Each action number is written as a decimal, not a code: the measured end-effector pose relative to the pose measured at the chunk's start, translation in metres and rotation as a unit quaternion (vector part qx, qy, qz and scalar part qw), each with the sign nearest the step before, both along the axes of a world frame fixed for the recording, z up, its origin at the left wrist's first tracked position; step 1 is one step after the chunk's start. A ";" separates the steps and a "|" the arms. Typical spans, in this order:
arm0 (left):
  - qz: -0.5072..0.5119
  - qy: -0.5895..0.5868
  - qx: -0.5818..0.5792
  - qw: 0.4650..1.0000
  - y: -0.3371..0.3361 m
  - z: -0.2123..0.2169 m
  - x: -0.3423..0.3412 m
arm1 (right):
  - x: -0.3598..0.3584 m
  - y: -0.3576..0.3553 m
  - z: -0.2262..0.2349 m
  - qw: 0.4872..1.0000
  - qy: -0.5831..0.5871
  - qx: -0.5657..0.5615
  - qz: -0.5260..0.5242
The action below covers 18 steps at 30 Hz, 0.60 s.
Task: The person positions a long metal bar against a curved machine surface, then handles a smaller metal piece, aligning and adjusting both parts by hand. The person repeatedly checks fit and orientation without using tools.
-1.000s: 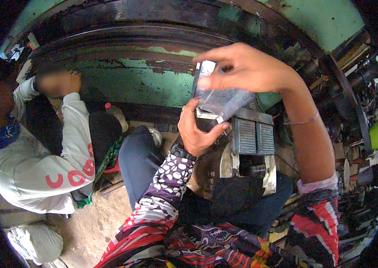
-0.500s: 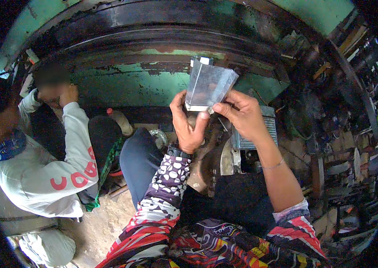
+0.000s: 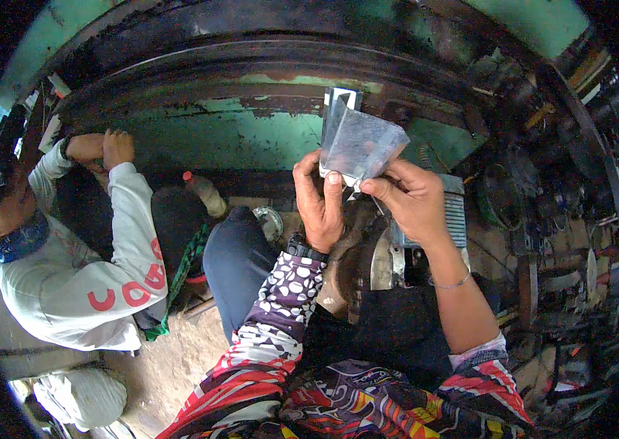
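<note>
Co-worker: person in a white long-sleeved shirt (image 3: 75, 278), far left of the folded grey sheet-metal piece (image 3: 359, 143), hands on the green rusty steel panel (image 3: 236, 139).
Left hand (image 3: 318, 197): pinching the piece's lower left edge.
Right hand (image 3: 410, 197): gripping its lower right corner.
Piece: raised before the panel.

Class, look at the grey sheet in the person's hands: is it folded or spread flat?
Folded. The grey sheet shows a sharp crease and angled faces, pinched between left hand and right hand.

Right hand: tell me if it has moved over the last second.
Yes. The right hand dropped from above the clear plastic bag to grip its lower edge beside the left hand, judged against the green metal frame behind.
</note>
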<state>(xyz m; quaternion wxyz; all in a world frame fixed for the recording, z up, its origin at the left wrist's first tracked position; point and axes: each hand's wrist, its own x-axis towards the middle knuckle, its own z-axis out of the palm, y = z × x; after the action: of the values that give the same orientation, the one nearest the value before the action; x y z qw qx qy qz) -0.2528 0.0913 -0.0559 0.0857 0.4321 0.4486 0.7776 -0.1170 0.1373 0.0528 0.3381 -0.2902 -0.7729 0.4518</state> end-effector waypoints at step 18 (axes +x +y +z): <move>0.031 -0.026 0.030 0.999 0.005 0.007 -0.002 | -0.001 0.006 -0.006 1.000 0.000 -0.019 -0.014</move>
<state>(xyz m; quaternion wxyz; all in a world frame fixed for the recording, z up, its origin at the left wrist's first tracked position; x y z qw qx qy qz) -0.2550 0.0963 -0.0490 0.0607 0.3998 0.4358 0.8041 -0.1180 0.1434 0.0471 0.3391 -0.3068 -0.7602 0.4616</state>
